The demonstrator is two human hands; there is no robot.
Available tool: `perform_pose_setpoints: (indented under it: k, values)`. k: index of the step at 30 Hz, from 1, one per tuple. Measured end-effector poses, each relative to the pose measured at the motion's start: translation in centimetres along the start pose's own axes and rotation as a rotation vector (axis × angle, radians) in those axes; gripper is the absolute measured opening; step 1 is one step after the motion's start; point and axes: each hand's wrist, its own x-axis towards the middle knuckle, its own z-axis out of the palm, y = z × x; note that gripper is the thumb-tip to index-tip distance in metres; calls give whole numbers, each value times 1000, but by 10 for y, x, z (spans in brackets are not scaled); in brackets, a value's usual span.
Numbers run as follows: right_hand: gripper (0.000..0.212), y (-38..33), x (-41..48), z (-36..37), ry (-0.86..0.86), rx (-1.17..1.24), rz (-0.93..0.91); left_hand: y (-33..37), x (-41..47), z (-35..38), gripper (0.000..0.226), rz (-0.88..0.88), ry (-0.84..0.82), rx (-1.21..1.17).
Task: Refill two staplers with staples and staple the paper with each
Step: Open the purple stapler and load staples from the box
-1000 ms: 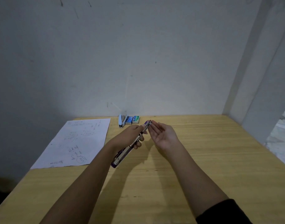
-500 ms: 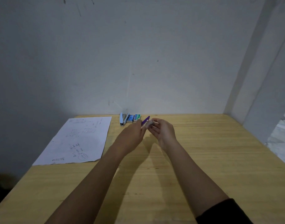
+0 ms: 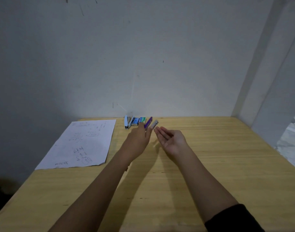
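Observation:
My left hand (image 3: pixel 138 141) holds the purple stapler (image 3: pixel 148 122), whose purple top and silver part (image 3: pixel 154 124) stick out splayed beyond the fingers. My right hand (image 3: pixel 170 139) lies palm up just right of it, fingers straight, holding nothing. A pale blue stapler (image 3: pixel 128 122) lies open by the wall at the back of the wooden table (image 3: pixel 210 164). Two staple boxes, one blue (image 3: pixel 136 121) and one green (image 3: pixel 142 119), sit beside it. A handwritten sheet of paper (image 3: pixel 79 144) lies at the left of the table.
A grey wall rises directly behind the table's back edge. A wall corner and pillar stand at the right. The floor drops away past the table's left and right edges.
My left hand carried the purple stapler away from me toward the back of the table. My right hand let go of its tip and opened palm up.

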Motion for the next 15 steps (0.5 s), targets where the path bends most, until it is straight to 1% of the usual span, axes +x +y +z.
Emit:
perform_pose_setpoints:
  k: [2, 5, 7, 9, 11, 13, 15]
  values:
    - [24, 1, 3, -3, 0, -117, -44, -7, -1, -4, 39, -90, 10, -140]
    - [30, 5, 11, -6, 103, -475, -240, -15, -1, -7, 43, -131, 43, -102]
    - [31, 11, 17, -13, 114, -732, -392, -20, 1, -5, 46, -175, 60, -96]
    - [33, 17, 20, -21, 69, -1017, -550, -26, 1, -4, 46, -213, 60, -20]
    - [40, 23, 21, -29, 1, -1255, -638, -32, -1, -2, 45, -209, 72, 118]
    - [42, 26, 22, -30, -62, -1367, -646, -37, -3, -1, 45, -192, 93, 253]
    - [40, 27, 25, -28, -118, -1429, -634, -41, -3, 0, 46, -185, 82, 334]
